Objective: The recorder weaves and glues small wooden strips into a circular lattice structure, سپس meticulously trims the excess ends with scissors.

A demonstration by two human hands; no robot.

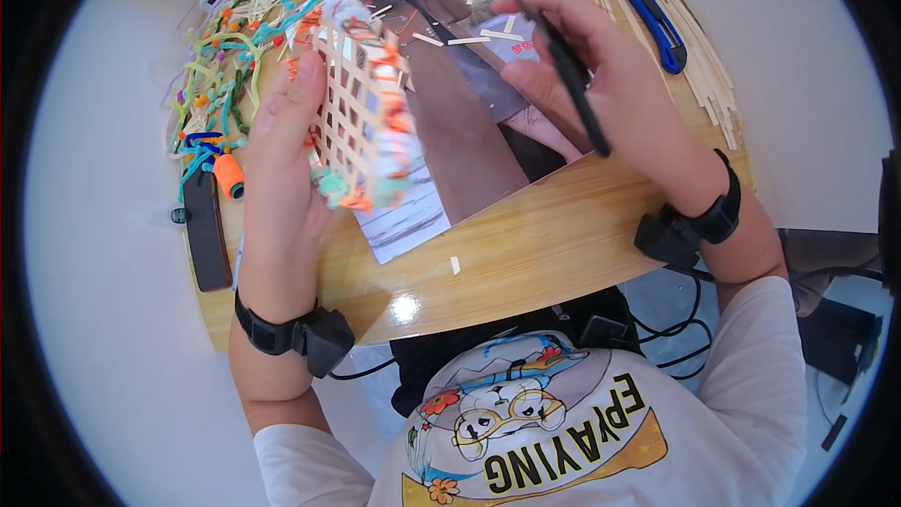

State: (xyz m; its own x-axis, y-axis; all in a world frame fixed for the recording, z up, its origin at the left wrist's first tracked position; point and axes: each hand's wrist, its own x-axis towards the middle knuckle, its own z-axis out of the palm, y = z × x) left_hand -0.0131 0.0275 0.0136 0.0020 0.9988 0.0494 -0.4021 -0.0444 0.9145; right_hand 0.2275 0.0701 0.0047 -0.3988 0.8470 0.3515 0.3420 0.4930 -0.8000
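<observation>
My left hand (286, 145) holds up a woven lattice (361, 117) of pale wooden strips, its edges wrapped in orange and teal fuzzy wire. It stands tilted on edge above an open magazine (450, 141) that lies on the round wooden table (526, 253). My right hand (601, 75) is closed around a thin black tool (572, 75), like scissors or tweezers, held slanted just right of the lattice. Both wrists wear black bands with small boxes.
A heap of coloured fuzzy wires (221, 75) lies at the table's left, with an orange spool (228, 176) and a dark flat case (206, 230). A blue utility knife (652, 14) rests on a bundle of pale strips (699, 56) at the right. Small strip offcuts dot the magazine.
</observation>
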